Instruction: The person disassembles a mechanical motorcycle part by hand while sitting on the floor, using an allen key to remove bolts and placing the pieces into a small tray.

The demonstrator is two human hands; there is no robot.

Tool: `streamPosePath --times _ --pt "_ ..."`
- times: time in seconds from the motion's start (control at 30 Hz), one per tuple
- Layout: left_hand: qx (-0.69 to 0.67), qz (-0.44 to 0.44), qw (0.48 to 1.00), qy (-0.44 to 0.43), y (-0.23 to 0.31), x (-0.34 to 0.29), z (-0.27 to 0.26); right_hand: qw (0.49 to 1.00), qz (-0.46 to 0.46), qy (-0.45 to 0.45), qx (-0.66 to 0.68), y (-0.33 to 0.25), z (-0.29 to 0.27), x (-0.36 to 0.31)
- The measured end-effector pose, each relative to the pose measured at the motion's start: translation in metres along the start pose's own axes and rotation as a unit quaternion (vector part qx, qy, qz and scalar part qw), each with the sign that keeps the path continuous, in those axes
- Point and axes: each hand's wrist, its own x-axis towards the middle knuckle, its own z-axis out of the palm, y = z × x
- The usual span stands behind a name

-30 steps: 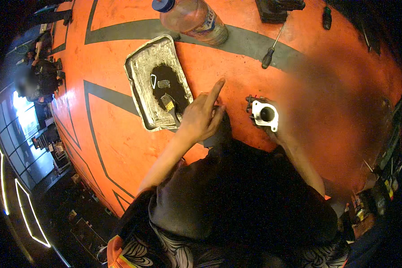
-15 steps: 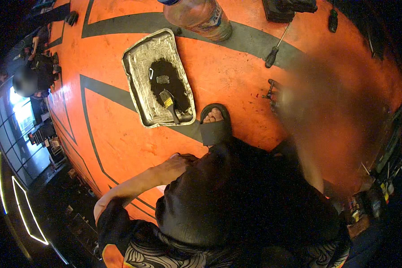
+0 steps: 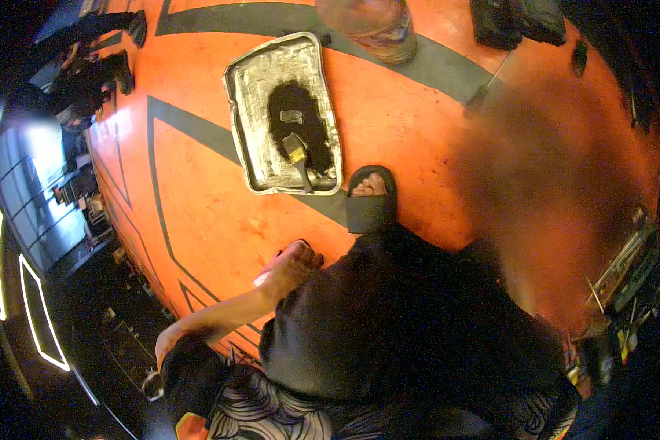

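Note:
My left hand hangs in front of my left knee, fingers curled in and darkened with grime. A pinkish-white thing shows beside it; its kind and whether the hand grips it are unclear. A brown blur over the right side of the view hides my right hand and most of that forearm. Ahead on the floor lies a shallow metal tray with a black wet patch. In the patch rest a flat paintbrush, bristles pointing away from me, and a small flat rectangular piece.
My sandalled foot stands just right of the tray. Beyond are a large clear bottle, a screwdriver and black cases. Long tools lie at the far right. Another person's legs show at the upper left.
The view has shifted, so the tray and floor sit further right and higher. My right fingers, visible earlier at the blur's edge, are now hidden. A small pale loop in the tray no longer shows.

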Motion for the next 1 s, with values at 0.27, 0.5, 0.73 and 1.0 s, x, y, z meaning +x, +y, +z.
streamPosePath --times 0.27,0.5,0.73,1.0 --pt "-0.767 0.01 0.611 0.195 0.025 -0.006 0.015 0.999 0.035 -0.006 -0.033 0.016 -0.014 0.004" --pt "-0.437 0.0 0.883 0.171 0.019 -0.008 -0.033 0.997 0.061 -0.012 -0.046 0.029 -0.011 -0.006" --pt "-0.284 0.067 0.945 0.146 0.001 -0.009 -0.09 0.995 0.079 -0.03 -0.053 0.044 -0.004 -0.01" --pt "-0.1 -0.126 0.825 0.541 -0.039 -0.024 -0.162 0.993 0.094 -0.036 -0.065 0.054 0.01 -0.012"
